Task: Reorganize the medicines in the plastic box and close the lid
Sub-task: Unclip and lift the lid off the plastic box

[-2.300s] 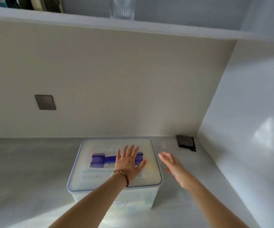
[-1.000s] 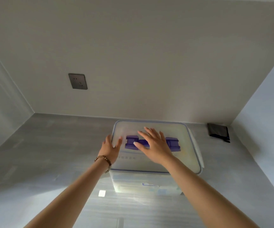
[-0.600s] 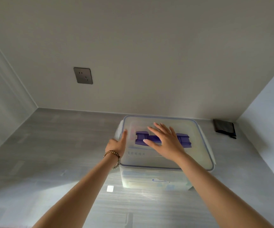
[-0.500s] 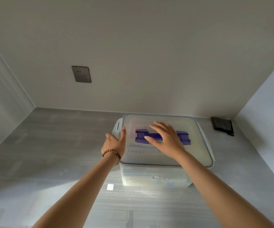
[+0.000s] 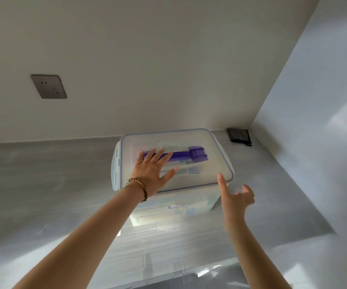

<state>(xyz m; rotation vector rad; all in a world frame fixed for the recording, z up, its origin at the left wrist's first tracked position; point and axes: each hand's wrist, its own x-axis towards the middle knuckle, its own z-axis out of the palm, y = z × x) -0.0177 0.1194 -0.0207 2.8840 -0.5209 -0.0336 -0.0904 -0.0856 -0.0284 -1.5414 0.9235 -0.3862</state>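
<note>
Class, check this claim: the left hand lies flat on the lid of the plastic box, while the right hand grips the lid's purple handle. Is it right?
Not quite. In the head view the left hand lies flat on the lid of the plastic box, but the right hand grips nothing: it is open beside the box's front right corner, away from the purple handle.

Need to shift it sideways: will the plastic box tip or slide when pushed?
Probably slides, not tips: the plastic box is broad and squat on a smooth counter. Likely rigid: its lid shows no sag under the flat left hand.
</note>
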